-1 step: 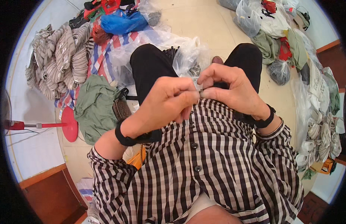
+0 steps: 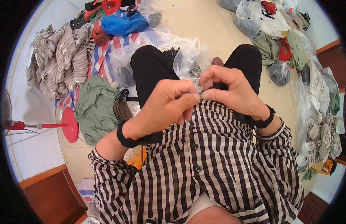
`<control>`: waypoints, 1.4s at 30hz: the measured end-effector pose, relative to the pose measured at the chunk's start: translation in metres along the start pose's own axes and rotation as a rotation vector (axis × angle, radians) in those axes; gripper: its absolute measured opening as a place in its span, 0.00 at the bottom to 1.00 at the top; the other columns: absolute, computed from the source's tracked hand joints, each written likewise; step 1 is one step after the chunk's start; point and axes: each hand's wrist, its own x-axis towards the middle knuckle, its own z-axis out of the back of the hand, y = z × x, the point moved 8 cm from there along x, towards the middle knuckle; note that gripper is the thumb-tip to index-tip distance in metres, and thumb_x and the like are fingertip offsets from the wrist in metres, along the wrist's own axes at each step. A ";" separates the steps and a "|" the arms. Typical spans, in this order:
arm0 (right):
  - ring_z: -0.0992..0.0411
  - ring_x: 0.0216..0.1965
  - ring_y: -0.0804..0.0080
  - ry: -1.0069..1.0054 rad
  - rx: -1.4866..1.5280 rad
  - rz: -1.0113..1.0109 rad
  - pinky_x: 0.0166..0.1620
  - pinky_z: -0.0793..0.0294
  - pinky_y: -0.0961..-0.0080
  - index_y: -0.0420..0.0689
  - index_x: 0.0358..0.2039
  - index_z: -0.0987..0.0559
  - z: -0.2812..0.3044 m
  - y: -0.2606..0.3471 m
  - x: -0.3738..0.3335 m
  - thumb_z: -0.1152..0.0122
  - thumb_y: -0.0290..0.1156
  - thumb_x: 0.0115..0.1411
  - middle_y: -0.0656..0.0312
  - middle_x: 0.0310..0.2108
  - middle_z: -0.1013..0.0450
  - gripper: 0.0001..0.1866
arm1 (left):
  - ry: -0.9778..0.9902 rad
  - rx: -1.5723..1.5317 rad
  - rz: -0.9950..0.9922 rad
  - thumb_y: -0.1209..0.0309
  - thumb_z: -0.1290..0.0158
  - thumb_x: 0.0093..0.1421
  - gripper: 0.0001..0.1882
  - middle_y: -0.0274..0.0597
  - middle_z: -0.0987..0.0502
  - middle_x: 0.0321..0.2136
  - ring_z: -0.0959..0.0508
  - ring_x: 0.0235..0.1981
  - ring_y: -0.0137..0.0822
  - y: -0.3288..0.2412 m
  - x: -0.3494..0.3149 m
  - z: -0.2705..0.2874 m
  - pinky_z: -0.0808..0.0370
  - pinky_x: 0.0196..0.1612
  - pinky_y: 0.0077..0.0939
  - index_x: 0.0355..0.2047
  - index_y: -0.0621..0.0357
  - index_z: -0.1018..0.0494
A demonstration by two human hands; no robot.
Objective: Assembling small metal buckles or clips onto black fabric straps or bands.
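Observation:
My left hand (image 2: 172, 100) and my right hand (image 2: 235, 92) meet fingertip to fingertip above my lap. Thumb and index finger are pinched on the left, with the other fingers curled under. On the right, thumb and index finger close toward the same spot. Between the fingertips is a tiny dark piece (image 2: 203, 90), too small to name. Just beyond the hands, between my knees, lies a clear plastic bag (image 2: 188, 61) with small dark things in and beside it.
Bundles of grey-beige striped cord (image 2: 59, 59) are piled at the left, by a green cloth (image 2: 96, 108) and a red round base (image 2: 70, 125) on a pole. A blue bag (image 2: 124, 23) lies at the far left. Filled plastic bags (image 2: 247, 20) and more cord bundles (image 2: 324, 138) line the right.

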 end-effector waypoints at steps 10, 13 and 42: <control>0.33 0.31 0.61 -0.474 -0.845 0.503 0.33 0.37 0.69 0.41 0.27 0.27 -0.002 0.040 -0.001 0.37 0.26 0.42 0.57 0.27 0.31 0.10 | -0.486 0.242 -0.309 0.75 0.53 0.57 0.08 0.36 0.28 0.12 0.31 0.12 0.19 0.011 0.005 0.023 0.36 0.14 0.15 0.23 0.65 0.30; 0.31 0.28 0.60 -0.403 -0.604 0.324 0.31 0.34 0.71 0.39 0.27 0.27 -0.003 0.015 0.004 0.38 0.24 0.44 0.57 0.26 0.31 0.08 | -0.556 0.298 -0.354 0.76 0.52 0.57 0.07 0.36 0.29 0.11 0.31 0.12 0.19 0.018 0.009 0.030 0.36 0.14 0.15 0.22 0.65 0.31; 0.30 0.29 0.77 -0.155 0.593 -0.120 0.37 0.30 0.80 0.38 0.24 0.28 0.004 -0.042 0.005 0.45 0.26 0.54 0.59 0.32 0.28 0.05 | -0.704 0.795 -0.754 0.72 0.40 0.46 0.10 0.42 0.28 0.22 0.27 0.23 0.37 -0.046 -0.010 0.018 0.32 0.25 0.23 0.25 0.61 0.29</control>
